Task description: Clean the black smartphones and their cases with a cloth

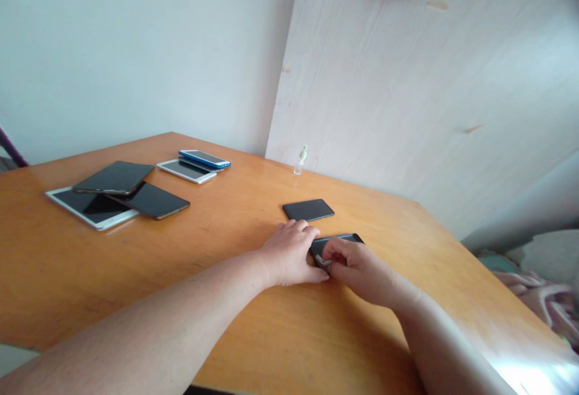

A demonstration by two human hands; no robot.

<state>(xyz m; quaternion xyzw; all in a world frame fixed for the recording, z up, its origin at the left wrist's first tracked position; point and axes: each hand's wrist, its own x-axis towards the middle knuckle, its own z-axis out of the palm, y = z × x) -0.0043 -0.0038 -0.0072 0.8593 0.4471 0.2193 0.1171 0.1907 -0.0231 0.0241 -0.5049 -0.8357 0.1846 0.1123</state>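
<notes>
A flat black tablet, small enough that it could be a large phone, lies on the wooden table under both hands. My left hand grips its left edge, with the thumb at the near corner and the fingers at the far side. Closed in a pinch, my right hand presses a small crumpled greyish-white cloth against the near left part of the tablet. The fingers and wrist cover much of the screen. Just beyond my left hand rests a second black tablet, face unclear.
Stacked at the left are a white tablet, a dark tablet and another dark one. Farther back, a blue device leans on a white tablet. A small clear spray bottle stands by the wall. The wooden table ends at the right.
</notes>
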